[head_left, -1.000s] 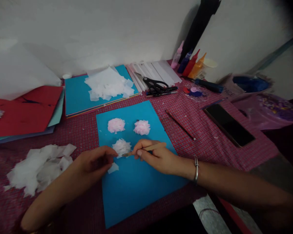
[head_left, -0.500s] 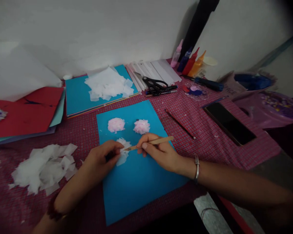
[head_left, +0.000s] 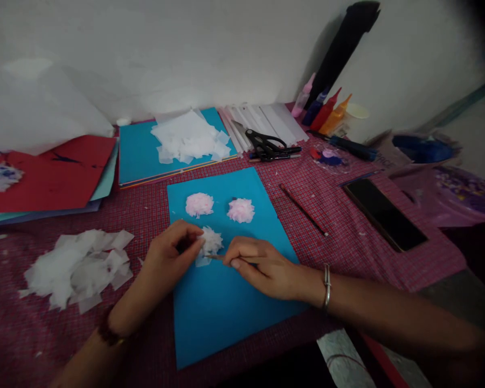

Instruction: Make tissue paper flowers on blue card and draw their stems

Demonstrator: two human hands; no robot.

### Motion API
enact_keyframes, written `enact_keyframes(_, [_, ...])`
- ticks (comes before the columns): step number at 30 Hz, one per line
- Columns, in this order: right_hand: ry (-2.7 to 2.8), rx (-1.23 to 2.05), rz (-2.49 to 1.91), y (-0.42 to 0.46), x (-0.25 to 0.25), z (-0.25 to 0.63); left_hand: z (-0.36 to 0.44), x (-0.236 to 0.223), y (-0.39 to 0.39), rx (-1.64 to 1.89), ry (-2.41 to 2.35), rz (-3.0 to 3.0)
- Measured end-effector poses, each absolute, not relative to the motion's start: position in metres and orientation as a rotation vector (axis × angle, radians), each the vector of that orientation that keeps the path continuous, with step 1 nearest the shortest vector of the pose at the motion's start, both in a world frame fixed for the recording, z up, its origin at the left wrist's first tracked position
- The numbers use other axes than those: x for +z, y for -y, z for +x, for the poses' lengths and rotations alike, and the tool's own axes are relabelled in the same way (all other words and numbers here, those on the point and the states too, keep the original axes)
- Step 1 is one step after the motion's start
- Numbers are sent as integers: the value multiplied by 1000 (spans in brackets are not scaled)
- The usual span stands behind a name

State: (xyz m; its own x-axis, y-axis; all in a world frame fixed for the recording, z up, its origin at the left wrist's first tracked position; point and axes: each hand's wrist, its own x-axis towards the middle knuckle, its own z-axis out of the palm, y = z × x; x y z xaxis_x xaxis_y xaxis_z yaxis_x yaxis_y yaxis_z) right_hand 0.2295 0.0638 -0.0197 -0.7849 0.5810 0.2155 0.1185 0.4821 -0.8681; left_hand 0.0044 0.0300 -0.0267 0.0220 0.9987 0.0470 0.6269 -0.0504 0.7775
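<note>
On the blue sheet lies a ruffled white tissue-paper flower, with a flat bit of tissue at its lower left. My left hand pinches the flower's left edge between thumb and forefinger. My right hand grips a slim wooden-handled tool like a pen. Its thin tip touches or hovers just over the flat tissue; I cannot tell which. Farther up the sheet sit two pink-tinted paper flowers, one on the left and one on the right.
Loose tissue squares are heaped at left, with more squares behind. Scissors, a dark red stick and a phone lie toward the right. Paint bottles stand by the wall. Red card is far left.
The tool's tip has shifted to the flower's lower side, and its handle now lies lower in my right hand. My left fingers have moved slightly up along the flower's edge. The camera view has shifted a little.
</note>
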Motion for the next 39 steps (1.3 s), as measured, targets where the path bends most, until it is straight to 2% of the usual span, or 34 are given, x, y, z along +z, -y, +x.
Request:
enact_keyframes(8, [2456, 1000, -458, -58, -18, 232, 4, -34, -31, 969, -1707, 1656])
enact_keyframes(15, [2790, 494, -324, -50, -24, 230, 4, -30, -31, 914, -1712, 1696])
enact_keyframes(17, [2837, 442, -312, -48, -21, 231, 5, -33, -32, 931, -1691, 1685])
enact_keyframes(20, [2698, 606, -283, -47, -13, 238, 3, -32, -34, 985, -1616, 1524])
enact_keyframes(23, [2323, 1021, -436, -49, -9, 246, -12, -12, -32, 1062, -1612, 1329])
enact_keyframes(27, [1737, 1651, -789, -60, -19, 247, -53, 33, -11, 1466, -1785, 1076])
enact_keyframes(30, [1543, 1868, -878, -69, -30, 242, -79, 52, 13, 1583, -1954, 1044])
enact_keyframes(35, [1477, 1961, -885, -71, -36, 240, -93, 25, 39, 1028, -2244, 1456])
enact_keyframes(39, [1490, 1949, -890, -70, -34, 241, -79, 2, 43, 864, -2285, 1670])
